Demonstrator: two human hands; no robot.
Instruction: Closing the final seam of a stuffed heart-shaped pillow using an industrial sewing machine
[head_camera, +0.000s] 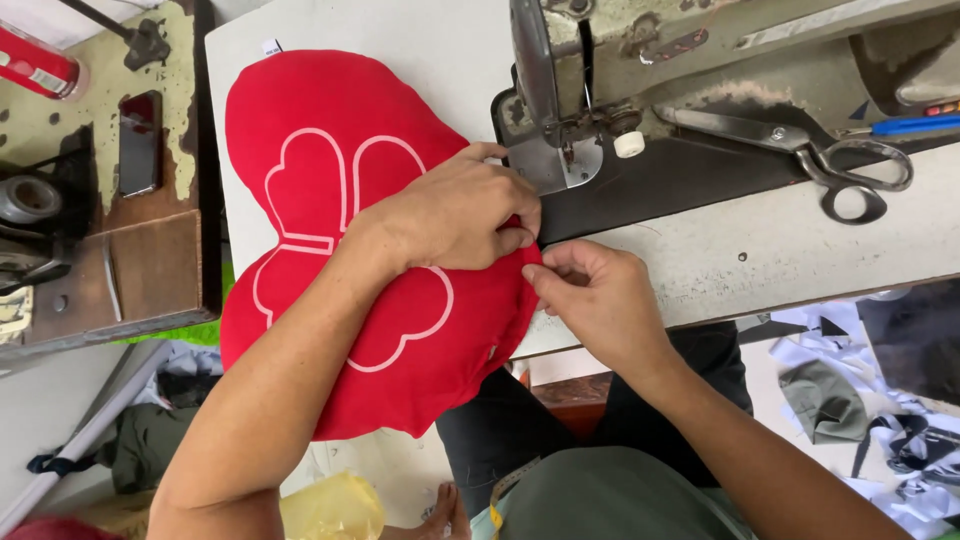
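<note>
White, scuffed table (700, 260) carries a worn metal sewing machine (640, 60). I see my left hand (455, 215) and right hand (600, 300) pinching the edge of a plush red heart pillow (300, 250) with pale outlines beside the needle; steel scissors (800, 150) lie nearby.

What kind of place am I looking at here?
Probably a sewing workshop: an industrial sewing machine on a worn table, scissors beside it, fabric scraps on the floor, both hands pinching a red stuffed cushion.
</note>
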